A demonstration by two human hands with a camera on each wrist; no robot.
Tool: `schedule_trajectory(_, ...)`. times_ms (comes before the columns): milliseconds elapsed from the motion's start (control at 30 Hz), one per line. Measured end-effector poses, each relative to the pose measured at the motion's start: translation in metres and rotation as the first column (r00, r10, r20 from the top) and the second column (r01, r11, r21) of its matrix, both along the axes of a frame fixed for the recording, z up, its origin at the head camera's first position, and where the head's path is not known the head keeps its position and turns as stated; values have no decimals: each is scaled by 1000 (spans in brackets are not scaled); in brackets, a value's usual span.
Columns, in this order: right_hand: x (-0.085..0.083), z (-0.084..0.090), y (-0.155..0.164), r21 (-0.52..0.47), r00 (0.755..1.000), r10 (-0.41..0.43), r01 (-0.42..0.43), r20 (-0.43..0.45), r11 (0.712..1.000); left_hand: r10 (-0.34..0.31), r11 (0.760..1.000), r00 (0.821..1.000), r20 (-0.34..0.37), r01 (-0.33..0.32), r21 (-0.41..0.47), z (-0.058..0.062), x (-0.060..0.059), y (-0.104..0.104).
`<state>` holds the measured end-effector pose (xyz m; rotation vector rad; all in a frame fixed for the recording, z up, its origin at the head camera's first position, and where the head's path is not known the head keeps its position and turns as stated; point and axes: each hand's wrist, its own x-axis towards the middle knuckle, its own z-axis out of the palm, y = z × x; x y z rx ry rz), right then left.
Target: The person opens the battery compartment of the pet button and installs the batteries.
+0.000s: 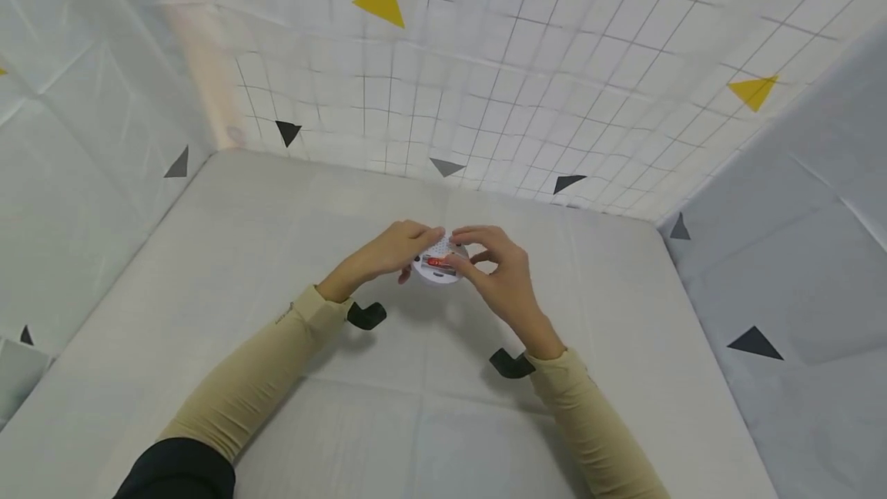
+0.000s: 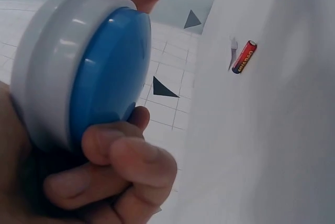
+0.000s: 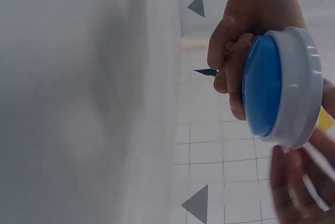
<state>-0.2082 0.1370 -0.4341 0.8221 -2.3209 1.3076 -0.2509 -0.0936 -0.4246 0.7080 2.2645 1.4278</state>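
Note:
A round device (image 1: 436, 264) is held above the white table between both hands. In the head view its white back faces up with a red battery (image 1: 440, 262) lying in it. The wrist views show a pale rim and a blue domed face (image 2: 104, 72) (image 3: 261, 85). My left hand (image 1: 414, 251) grips the device from the left, fingers (image 2: 115, 161) curled under the blue face. My right hand (image 1: 463, 249) pinches its right edge, thumb beside the battery; its fingers (image 3: 298, 182) are blurred in the right wrist view. A second red battery (image 2: 244, 57) lies loose on the table.
The white padded table (image 1: 416, 406) is enclosed by white walls with grid lines and grey, black and yellow triangles (image 1: 381, 3). Black wrist mounts (image 1: 366, 315) (image 1: 511, 363) hang under both beige sleeves.

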Motion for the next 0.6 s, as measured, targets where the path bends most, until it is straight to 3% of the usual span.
schedule_trajectory(100, 0, 0, 1, 6, 990, -45, 45, 135, 999, 4, 999, 1000, 31, -5, 34, 1, 0, -2)
schedule_trajectory(200, -1, 0, 2, 14, 949, -28, 25, 313, 1000, 4, 999, 999, 45, -6, 46, 2, 0, -3)
schedule_trajectory(300, -2, -1, 1, -52, 865, 84, -68, 495, 996, 3, 999, 999, 51, -5, 50, 2, 1, -3)
schedule_trajectory(400, -2, -1, 0, -174, 743, 240, -168, 625, 970, 4, 998, 998, 56, -8, 58, 2, 1, -3)
schedule_trajectory(467, -2, -2, 0, -235, 676, 310, -204, 668, 950, 4, 998, 999, 54, -7, 57, 2, 1, -3)
schedule_trajectory(533, -2, -2, 0, -275, 636, 346, -212, 690, 938, 4, 999, 999, 50, -7, 53, 1, 1, -2)
schedule_trajectory(600, -1, -2, 0, -303, 616, 363, -205, 699, 931, 5, 999, 999, 42, -6, 42, 0, 1, -1)
